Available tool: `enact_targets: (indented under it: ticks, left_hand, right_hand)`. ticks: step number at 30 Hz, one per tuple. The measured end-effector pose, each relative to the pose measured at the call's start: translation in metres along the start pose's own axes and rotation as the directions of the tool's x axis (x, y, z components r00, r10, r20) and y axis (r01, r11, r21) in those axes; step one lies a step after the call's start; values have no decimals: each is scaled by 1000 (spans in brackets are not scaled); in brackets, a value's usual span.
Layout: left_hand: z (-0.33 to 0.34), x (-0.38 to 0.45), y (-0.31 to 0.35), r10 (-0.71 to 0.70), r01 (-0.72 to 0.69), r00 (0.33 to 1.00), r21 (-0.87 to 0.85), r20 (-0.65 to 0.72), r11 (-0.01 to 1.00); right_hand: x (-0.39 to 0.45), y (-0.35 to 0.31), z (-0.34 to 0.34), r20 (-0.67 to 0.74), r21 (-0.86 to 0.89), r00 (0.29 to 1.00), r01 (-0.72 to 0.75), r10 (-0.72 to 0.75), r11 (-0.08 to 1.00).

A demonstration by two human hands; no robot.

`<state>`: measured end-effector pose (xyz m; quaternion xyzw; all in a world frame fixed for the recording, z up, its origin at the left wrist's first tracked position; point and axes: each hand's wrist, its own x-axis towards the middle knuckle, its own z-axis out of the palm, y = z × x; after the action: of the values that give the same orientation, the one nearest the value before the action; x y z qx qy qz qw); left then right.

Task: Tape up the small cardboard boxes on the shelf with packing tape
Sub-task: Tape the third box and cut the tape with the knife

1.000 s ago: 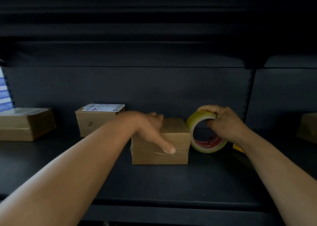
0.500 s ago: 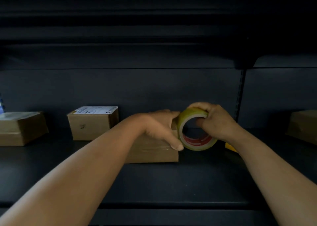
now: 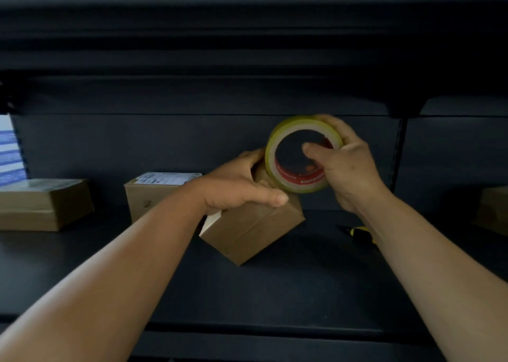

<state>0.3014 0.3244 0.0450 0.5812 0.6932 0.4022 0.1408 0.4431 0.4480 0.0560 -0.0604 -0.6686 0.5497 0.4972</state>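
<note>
Now: dark shelf point(image 3: 275, 287) carries spare boxes. Small box point(image 3: 253, 229) tilted on one corner mid-shelf, left hand point(image 3: 236, 185) clamped over its top. Right hand point(image 3: 349, 164) grips tape roll point(image 3: 302, 155), thumb through core, roll touching box's upper edge. Advice: brace box firm, pull tape taut, press along seam.

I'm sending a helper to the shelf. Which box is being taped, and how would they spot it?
On the dark shelf, look mid-shelf between the person's arms. The small cardboard box there is gripped by the left hand and tilted onto a corner, the tape roll against it; the other boxes sit flat.
</note>
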Motion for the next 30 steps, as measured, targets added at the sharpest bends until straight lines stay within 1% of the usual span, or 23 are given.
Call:
enact_targets:
  ticks: [6,10,11,13,14,15,17,20,24,30]
  left_hand:
    - [-4,-6,-2,-38,38,999,-46,-2,998]
    - [-1,-3,5,-55,53,998,57,42,997]
    - [-1,-3,5,-55,52,997,70,47,996]
    - [-5,-3,2,-70,69,997,48,24,996]
    - [-7,-4,0,-73,73,997,29,10,997]
    - [-8,-4,-2,-67,67,998,19,4,998]
    - [-8,-3,-1,-48,48,999,26,14,999]
    - [-5,-3,1,-31,31,999,-1,35,1000]
    - [-9,-9,-2,23,-21,998,-31,54,999]
    - [-13,-15,-5,40,-39,999,-54,31,998]
  right_hand:
    - [8,-9,-9,7,-268,1000,23,-22,963]
    - [8,-7,-27,11,-350,999,-35,42,936]
    - [7,-7,-34,13,-394,999,-42,51,918]
    - [3,-3,-48,26,-535,996,-53,79,843]
    - [0,2,-53,41,-600,993,-67,114,797]
    - [-4,9,-57,50,-629,987,-90,156,772]
    - [-10,22,-61,46,-621,974,-144,220,770]
    - [-15,35,-59,47,-617,967,-168,250,769]
    - [-15,39,-55,76,-620,958,-171,276,766]
    - [-21,53,-40,131,-673,942,-146,311,725]
